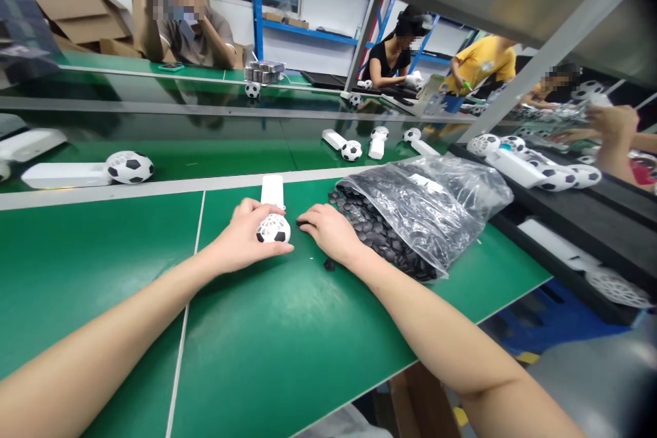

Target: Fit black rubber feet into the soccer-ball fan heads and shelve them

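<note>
My left hand is closed around the round head of a white handheld fan patterned like a football. The fan lies on the green table, its flat handle pointing away from me. Black patches show on the near side of the head, while the upper part is bare white lattice. Just to the right, my right hand pinches a small black piece, partly hidden by the fingers. Beside that wrist another black piece lies loose on the table.
An open clear plastic bag of black pieces lies right of my right hand. Beyond the table edge, football fans lie on a green conveyor belt. A black tray with more fans stands at right. Several people work across the line.
</note>
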Available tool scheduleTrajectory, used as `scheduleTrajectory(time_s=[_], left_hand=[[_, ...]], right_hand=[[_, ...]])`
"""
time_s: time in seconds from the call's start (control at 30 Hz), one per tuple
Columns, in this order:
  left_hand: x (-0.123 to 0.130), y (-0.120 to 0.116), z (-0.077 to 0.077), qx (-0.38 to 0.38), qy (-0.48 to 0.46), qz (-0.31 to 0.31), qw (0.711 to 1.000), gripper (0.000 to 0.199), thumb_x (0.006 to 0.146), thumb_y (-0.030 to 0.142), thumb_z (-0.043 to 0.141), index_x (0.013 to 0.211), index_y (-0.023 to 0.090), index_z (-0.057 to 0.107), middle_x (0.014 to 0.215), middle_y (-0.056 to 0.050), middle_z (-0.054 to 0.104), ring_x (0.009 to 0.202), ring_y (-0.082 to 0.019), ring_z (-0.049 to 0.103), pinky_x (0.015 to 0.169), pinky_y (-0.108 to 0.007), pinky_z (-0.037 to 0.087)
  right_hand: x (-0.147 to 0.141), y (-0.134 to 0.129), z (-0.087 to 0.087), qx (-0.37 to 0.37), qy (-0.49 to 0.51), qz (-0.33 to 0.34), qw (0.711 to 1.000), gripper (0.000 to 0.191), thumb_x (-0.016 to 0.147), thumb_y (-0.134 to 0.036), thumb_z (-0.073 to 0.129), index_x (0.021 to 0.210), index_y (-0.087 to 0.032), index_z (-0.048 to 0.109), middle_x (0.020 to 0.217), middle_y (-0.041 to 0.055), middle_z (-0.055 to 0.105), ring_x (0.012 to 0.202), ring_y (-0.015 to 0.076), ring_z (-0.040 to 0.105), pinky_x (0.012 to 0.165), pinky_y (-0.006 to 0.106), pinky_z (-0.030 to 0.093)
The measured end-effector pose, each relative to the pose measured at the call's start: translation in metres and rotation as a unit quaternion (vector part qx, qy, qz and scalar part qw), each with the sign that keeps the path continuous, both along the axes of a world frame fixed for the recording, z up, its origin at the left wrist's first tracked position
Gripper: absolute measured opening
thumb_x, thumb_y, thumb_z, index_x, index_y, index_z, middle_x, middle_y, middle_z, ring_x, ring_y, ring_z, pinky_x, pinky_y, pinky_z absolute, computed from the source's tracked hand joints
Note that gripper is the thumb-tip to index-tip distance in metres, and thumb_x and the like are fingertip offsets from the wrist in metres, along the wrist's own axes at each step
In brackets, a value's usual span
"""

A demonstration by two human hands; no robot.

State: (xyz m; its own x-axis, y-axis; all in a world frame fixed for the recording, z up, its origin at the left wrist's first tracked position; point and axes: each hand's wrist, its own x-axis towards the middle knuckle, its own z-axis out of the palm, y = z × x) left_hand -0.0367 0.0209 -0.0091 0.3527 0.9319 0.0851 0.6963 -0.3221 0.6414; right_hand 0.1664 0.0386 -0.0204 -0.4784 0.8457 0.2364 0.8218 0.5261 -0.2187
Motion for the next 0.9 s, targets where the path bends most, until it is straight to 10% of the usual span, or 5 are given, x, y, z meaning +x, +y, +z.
scheduleTrajectory(time_s=[0.23, 0.53, 0.73, 0.9], left_hand=[[-0.002, -0.001, 0.015, -0.062, -0.044, -0.084, 0.994, 0.055, 0.061, 0.018, 0.059, 0.115, 0.024, 0.049, 0.108, -0.004, 0.039, 0.102, -0.022, 0.047, 0.094, -0.039, 0.037], [-0.003, -0.007, 0.013, -0.069, -0.081, -0.095, 0.990, 0.049, 0.063, 0.019, 0.061, 0.111, 0.024, 0.050, 0.108, -0.004, 0.039, 0.098, -0.020, 0.049, 0.088, -0.037, 0.042], [0.000, -0.010, 0.013, -0.014, -0.019, -0.006, 1.000, 0.062, 0.062, 0.044, 0.067, 0.114, 0.016, 0.047, 0.105, -0.008, 0.042, 0.098, -0.025, 0.047, 0.088, -0.042, 0.040], [-0.003, -0.007, 0.016, 0.003, -0.003, -0.078, 0.997, 0.047, 0.068, 0.030, 0.060, 0.112, 0.021, 0.048, 0.106, -0.005, 0.045, 0.095, -0.023, 0.049, 0.083, -0.037, 0.042]], right_hand=[[-0.008, -0.007, 0.002, 0.064, -0.112, 0.019, 0.991, 0.019, 0.087, -0.027, 0.049, 0.091, -0.015, 0.063, 0.092, 0.0087, 0.063, 0.086, 0.0222, 0.051, 0.075, 0.033, 0.039], [0.007, -0.002, -0.003, 0.032, -0.062, -0.014, 0.997, 0.030, 0.085, -0.006, 0.037, 0.106, -0.013, 0.057, 0.086, 0.0098, 0.061, 0.083, 0.0203, 0.055, 0.073, 0.031, 0.041], [0.017, -0.005, 0.007, 0.021, 0.129, -0.004, 0.991, 0.017, 0.082, -0.010, 0.048, 0.087, -0.017, 0.064, 0.086, 0.0065, 0.063, 0.082, 0.0182, 0.058, 0.076, 0.031, 0.044], [0.009, -0.013, 0.010, -0.074, 0.280, 0.043, 0.956, 0.005, 0.078, -0.017, 0.056, 0.080, -0.019, 0.061, 0.077, -0.0003, 0.064, 0.072, 0.0132, 0.059, 0.069, 0.026, 0.045]])
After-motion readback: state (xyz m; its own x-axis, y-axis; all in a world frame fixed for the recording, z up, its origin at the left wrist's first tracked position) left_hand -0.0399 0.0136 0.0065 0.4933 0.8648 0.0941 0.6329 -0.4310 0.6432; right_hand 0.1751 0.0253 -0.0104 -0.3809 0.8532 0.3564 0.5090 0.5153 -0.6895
